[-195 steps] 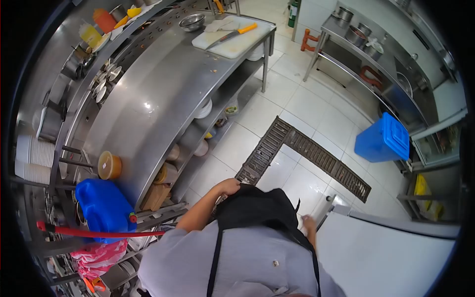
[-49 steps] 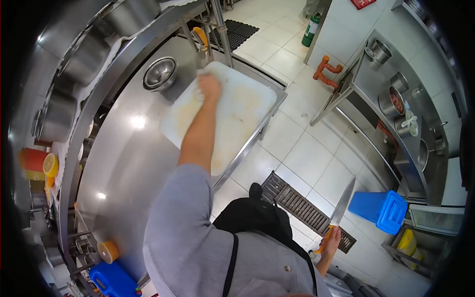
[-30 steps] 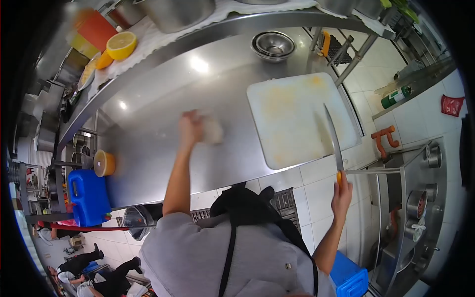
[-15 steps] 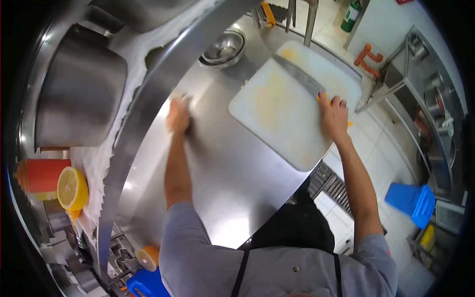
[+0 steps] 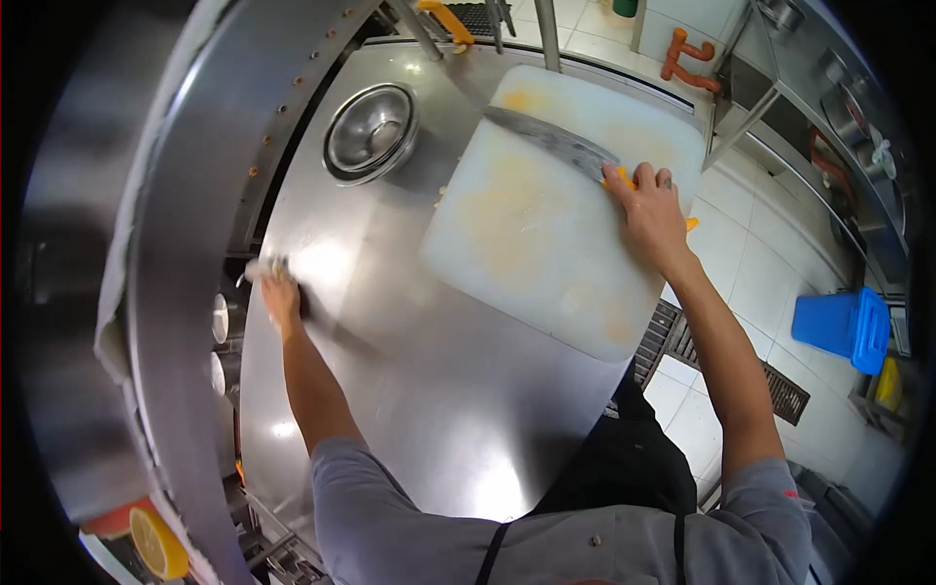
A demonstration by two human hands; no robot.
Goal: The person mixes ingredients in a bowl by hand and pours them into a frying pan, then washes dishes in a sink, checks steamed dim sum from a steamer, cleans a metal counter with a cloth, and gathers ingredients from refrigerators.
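My right hand is wrapped round the orange handle of a large knife. The knife's wide blade lies over the white cutting board, which has yellowish stains. At the left edge of the steel table, my left hand is closed round a small, pale and dark thing, too blurred to name. Beyond that hand, two nested steel bowls stand on the table.
Small pale scraps lie along the board's left edge. A steel shelf runs above the table's left side, with a halved lemon on it. A blue bin stands on the tiled floor at right.
My left hand has moved left and towards me, out to the table's edge. My right hand still holds the knife over the board. The camera view has shifted.
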